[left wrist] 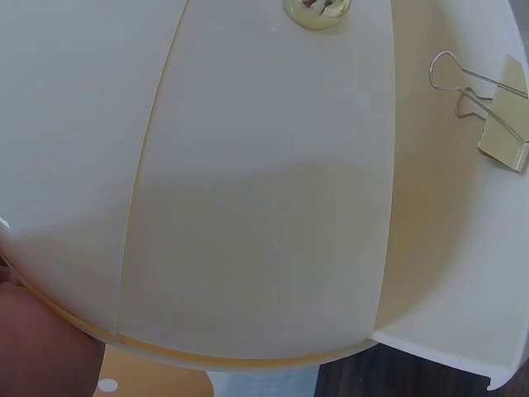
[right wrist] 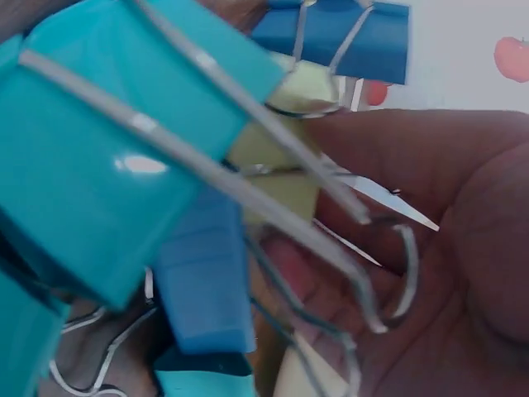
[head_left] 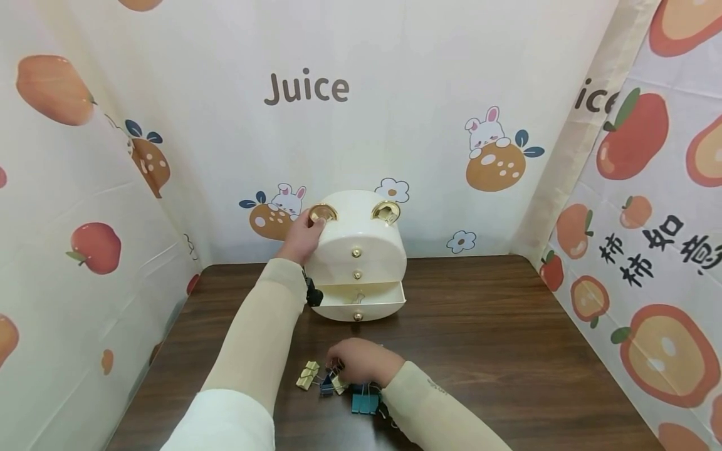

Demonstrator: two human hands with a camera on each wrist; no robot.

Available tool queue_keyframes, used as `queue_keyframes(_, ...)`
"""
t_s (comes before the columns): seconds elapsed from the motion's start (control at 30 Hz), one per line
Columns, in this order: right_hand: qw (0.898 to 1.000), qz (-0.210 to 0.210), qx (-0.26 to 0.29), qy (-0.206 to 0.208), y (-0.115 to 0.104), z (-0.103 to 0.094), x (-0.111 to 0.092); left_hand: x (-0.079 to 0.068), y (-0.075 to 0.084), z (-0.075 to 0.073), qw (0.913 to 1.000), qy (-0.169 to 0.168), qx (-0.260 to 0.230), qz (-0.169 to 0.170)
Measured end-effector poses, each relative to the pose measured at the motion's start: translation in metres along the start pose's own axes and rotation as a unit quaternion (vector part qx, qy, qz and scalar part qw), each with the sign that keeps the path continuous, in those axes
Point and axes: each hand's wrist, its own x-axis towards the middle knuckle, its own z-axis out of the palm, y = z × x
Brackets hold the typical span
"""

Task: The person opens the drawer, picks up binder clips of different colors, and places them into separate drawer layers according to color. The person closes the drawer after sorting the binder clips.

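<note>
A white cabinet with rounded sides, gold knobs and two gold rings stands at the table's back. My left hand grips its upper left side, thumb near the left ring. The bottom drawer is pulled out; a pale yellow binder clip lies inside. My right hand reaches down into a small pile of binder clips, fingers curled among them; I cannot tell whether they pinch one. Around it are a yellow clip, a dark blue clip and a teal clip. Close up, a turquoise clip covers part of the fingers.
The dark wooden table extends on both sides of the cabinet. Cloth printed with fruit and rabbits hangs behind it and along the left and right sides. The open drawer juts out toward the front, beyond the clips.
</note>
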Motion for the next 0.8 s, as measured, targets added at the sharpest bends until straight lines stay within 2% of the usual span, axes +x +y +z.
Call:
queue_keyframes(0.2,1.000,-0.007,0.001,0.010,0.0039,0.0030,0.0024,0.0000,-0.0002,-0.0003,1.0000,0.003,-0.002,0.002)
queue_keyframes(0.47,1.000,0.007,0.022,0.010,0.0042,0.0028,-0.0004,-0.0020,0.0010,-0.0002,1.0000,0.001,0.003,-0.007)
queue_keyframes(0.8,0.998,-0.028,0.052,0.023,0.0075,-0.0025,-0.0040,-0.0011,0.0006,0.0000,1.0000,0.004,0.003,-0.004)
